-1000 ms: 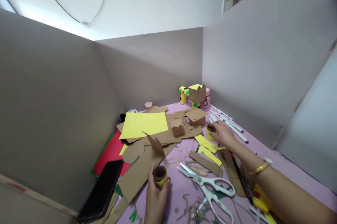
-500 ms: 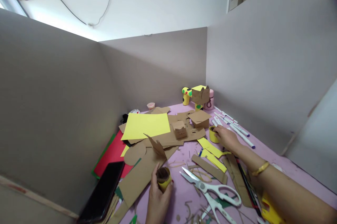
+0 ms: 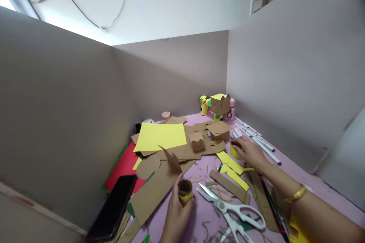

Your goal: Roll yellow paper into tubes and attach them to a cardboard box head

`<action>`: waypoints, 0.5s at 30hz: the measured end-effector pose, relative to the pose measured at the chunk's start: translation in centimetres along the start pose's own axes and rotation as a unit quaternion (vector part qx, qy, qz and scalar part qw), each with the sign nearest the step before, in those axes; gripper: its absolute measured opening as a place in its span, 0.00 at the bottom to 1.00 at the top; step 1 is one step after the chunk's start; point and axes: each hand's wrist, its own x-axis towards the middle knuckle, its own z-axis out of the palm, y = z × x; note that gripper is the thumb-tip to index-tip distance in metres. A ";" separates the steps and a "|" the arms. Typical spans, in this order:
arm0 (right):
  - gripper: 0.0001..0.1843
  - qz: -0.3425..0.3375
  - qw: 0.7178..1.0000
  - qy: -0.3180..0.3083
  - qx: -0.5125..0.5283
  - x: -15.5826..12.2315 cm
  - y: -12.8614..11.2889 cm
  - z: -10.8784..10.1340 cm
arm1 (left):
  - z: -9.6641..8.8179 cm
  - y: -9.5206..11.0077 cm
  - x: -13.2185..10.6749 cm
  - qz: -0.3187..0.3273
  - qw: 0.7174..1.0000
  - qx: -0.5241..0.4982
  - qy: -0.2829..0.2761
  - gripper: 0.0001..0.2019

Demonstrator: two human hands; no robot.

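Observation:
My left hand (image 3: 178, 210) is wrapped round a short cardboard tube (image 3: 186, 196) covered in yellow paper, its open end tilted up and showing the brown inside. Farther off to the right, my right hand (image 3: 251, 152) grips the rim of a second yellow-covered tube (image 3: 234, 151), which stands upright on the table. White-handled scissors (image 3: 228, 210) lie half spread between my two arms. Cut yellow paper strips (image 3: 232, 167) are scattered just below the second tube.
A yellow sheet (image 3: 161, 136) and cardboard pieces (image 3: 154, 193) cover the left and middle. Two small cardboard boxes stand behind. A decorated cardboard animal (image 3: 220, 104) and a pink bottle (image 3: 231, 110) are in the corner. Markers (image 3: 264, 144) lie right; a black phone (image 3: 112, 208) lies left. Grey panels enclose the table.
The view has shifted slightly, moving the scene a little to the right. My left hand with its tube has moved slightly right; my right hand keeps its hold on the other tube.

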 end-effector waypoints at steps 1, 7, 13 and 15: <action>0.13 -0.007 1.000 0.001 0.012 -0.2 -0.5 -0.1 | 0.1 0.1 0.1 0.000 1.000 -0.005 -0.003 0.30; 0.12 -0.121 0.982 -0.062 0.129 -3.5 -7.6 0.3 | 0.6 0.0 -0.3 0.001 1.000 -0.010 -0.013 0.34; 0.13 -0.263 0.940 -0.152 0.158 -7.1 -15.1 2.1 | 0.5 -1.1 -0.4 0.026 0.999 0.012 -0.025 0.37; 0.09 -0.269 0.939 -0.159 0.144 -7.2 -15.8 3.1 | 0.5 -1.4 -0.3 0.034 0.999 0.023 -0.023 0.36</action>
